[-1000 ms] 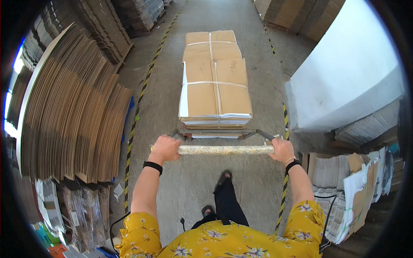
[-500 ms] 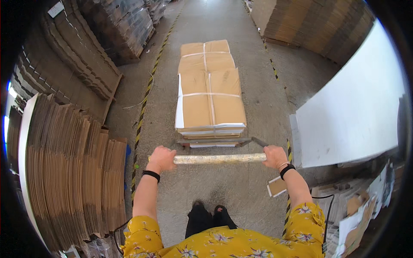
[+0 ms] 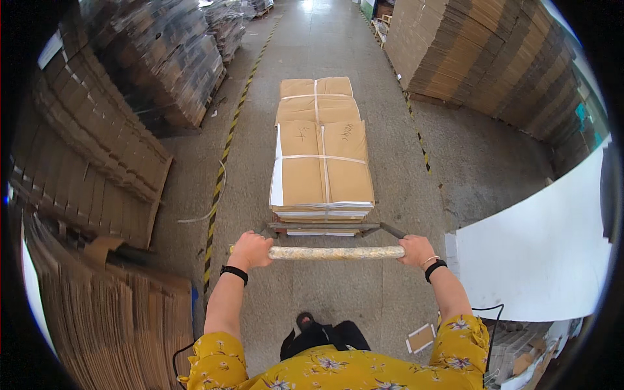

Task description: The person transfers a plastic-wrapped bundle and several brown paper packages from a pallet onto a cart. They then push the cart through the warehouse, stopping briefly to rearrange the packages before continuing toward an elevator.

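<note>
The step in hand looks like wheeling a loaded cart down the aisle; the left hand is wrapped around the left end of the handle, the right hand is wrapped around the right end, both fists closed on the bar with arms out straight; the load, strapped bundles of flat cardboard, lies just beyond the handle, straight ahead of the hands and centred between them, running lengthwise away from the person; a striped floor line runs on the left, another on the right; cardboard stacks crowd the left side, a white sheet leans near on the right; as I judge it, the next move calls for a steady, even push from both hands, holding the cart between the lines and clear of the sheet's edge.
</note>
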Motion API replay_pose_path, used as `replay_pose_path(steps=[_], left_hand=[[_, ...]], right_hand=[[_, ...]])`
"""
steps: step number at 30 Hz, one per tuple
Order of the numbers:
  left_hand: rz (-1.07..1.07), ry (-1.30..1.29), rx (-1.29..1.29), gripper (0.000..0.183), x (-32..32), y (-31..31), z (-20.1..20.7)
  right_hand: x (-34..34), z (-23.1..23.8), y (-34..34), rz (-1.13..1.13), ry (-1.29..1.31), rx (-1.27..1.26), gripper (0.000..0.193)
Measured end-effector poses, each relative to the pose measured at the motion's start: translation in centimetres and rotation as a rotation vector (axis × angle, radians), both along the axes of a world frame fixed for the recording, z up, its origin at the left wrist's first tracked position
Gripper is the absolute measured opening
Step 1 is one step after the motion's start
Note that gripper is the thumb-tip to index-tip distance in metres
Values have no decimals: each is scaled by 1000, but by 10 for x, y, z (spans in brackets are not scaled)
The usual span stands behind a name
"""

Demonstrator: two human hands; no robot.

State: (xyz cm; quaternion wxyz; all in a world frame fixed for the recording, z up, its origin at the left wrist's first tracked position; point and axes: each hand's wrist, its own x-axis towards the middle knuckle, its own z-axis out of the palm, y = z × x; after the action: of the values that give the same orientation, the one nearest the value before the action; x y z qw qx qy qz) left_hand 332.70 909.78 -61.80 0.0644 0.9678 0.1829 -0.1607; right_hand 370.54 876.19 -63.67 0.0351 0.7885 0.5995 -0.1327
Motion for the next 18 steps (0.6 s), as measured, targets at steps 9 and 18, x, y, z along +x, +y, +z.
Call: replay_pose_path(steps=[9,18], left_hand=[[-35,-32,28,30,118,239,-6],[9,42,21,31,243,448,-38]], right_hand=[[109,22,238,7,8,-81,28],[228,-4,446,22,15,-269,31]])
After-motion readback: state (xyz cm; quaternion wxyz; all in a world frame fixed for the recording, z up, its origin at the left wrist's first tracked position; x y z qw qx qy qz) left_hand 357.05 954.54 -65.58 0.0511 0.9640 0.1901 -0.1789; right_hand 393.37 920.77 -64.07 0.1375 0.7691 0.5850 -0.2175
